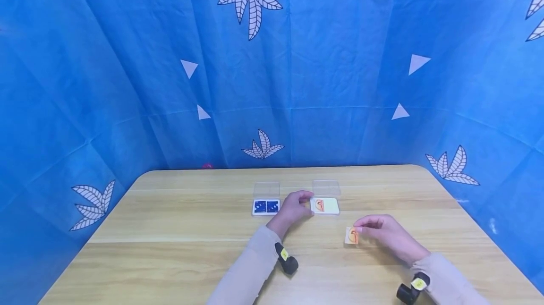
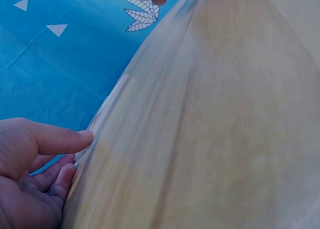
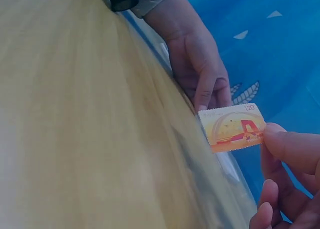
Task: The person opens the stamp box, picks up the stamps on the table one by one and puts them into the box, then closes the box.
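Observation:
My right hand (image 1: 388,236) pinches an orange-and-white postage stamp (image 1: 352,235) by its edge, above the table. In the right wrist view the stamp (image 3: 232,128) shows a perforated border, a red-orange picture and the figure 120. With thumb and fingers my left hand (image 1: 294,209) holds the left end of a shallow clear plastic case (image 1: 332,206). An orange stamp (image 1: 319,206) lies in that case's left part, beside a pale bare area. In the left wrist view the case (image 2: 107,106) appears edge-on, its contents hidden.
Left of my left hand lies a second plastic case (image 1: 266,200) with two dark blue stamps (image 1: 260,207) side by side. Clear lids (image 1: 326,187) lie folded back behind both cases. The wooden table (image 1: 178,229) meets a blue patterned curtain (image 1: 331,83).

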Motion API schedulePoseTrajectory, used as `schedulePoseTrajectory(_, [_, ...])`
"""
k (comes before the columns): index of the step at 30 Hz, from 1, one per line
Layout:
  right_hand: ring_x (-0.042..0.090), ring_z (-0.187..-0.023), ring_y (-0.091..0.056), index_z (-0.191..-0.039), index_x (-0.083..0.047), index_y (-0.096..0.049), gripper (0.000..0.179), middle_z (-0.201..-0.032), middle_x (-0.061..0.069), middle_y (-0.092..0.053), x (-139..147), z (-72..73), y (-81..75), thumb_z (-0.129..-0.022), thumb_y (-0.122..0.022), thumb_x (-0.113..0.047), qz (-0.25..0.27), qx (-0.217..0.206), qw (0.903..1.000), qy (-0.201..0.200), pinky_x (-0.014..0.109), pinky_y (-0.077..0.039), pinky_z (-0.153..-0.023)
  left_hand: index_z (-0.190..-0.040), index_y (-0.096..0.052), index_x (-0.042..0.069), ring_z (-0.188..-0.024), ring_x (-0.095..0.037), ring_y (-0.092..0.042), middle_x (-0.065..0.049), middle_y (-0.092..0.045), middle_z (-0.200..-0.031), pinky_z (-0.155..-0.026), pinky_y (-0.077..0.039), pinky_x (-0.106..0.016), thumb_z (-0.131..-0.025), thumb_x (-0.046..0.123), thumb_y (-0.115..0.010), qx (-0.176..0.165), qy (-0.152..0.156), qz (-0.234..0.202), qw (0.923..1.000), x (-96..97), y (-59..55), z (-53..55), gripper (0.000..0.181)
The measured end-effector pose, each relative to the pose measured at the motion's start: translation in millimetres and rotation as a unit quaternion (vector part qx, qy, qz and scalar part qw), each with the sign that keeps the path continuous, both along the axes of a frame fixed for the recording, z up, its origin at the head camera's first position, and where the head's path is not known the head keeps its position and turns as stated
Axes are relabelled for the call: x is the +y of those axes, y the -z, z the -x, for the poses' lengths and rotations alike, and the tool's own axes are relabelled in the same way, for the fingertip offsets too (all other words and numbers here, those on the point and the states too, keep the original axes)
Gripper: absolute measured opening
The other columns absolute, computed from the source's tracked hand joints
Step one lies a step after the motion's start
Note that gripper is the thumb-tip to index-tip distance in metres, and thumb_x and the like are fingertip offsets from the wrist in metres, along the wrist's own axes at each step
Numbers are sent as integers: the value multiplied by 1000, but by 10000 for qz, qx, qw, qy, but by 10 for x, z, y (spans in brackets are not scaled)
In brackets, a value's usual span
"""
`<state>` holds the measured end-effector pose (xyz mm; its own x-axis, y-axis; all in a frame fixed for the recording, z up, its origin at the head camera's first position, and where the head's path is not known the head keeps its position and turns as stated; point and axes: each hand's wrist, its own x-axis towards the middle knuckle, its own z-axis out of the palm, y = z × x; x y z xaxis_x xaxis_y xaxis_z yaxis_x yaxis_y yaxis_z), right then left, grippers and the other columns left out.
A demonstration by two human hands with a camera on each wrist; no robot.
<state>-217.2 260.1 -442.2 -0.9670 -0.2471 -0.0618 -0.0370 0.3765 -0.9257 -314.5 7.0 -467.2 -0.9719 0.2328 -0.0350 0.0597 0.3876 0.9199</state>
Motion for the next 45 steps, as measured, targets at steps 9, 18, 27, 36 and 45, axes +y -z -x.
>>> schedulePoseTrajectory(9, [17, -100, -57, -108, -2, -66, 34, -110, 9, -66, -88, 225, -67, -85, -67, -26, -162, 14, 9993, 348, 32, -44, -86, -114, -65, 15, -109, -22, -55, -1, -63, -113, -97, -46, -38, -66, -3, -77, 41, -7, 44, 10000, -1, 5, -3, 53])
schedulePoseTrajectory(18, [17, -99, -56, -111, -1, -65, 33, -113, 12, -65, -106, 436, -64, -87, -66, -23, -232, 4, 9993, 303, 30, -44, -80, -115, -65, 16, -112, -22, -55, -1, -63, -116, -98, -46, -37, -67, -3, -76, 6, -1, 29, 10000, -2, 15, 6, 53])
schedulePoseTrajectory(27, [20, -85, -58, -115, 2, -62, 36, -105, 11, -67, -107, 643, -35, -88, -64, -20, 68, -83, 9999, 45, 30, -49, -70, -115, -65, 15, -111, -22, -55, -1, -63, -115, -95, -47, -36, -67, -3, -77, -6, -15, 49, 10000, 16, 50, 52, 53])
schedulePoseTrajectory(36, [17, -81, -58, -117, 6, -60, 36, -98, 8, -69, -166, 768, -39, -87, -64, -15, 267, -40, 9993, -270, 27, -49, -66, -115, -65, 15, -111, -23, -56, -2, -63, -115, -95, -48, -36, -66, -4, -76, 6, -6, 14, 10000, 12, 45, 46, 53])
schedulePoseTrajectory(45, [18, -79, -61, -116, 9, -59, 34, -96, 8, -70, -171, 875, -7, -89, -61, -12, 169, -63, 9997, -181, 27, -50, -64, -114, -65, 16, -110, -22, -55, -1, -63, -114, -96, -47, -37, -66, -3, -76, -34, -57, -31, 10000, 19, 25, 30, 53])
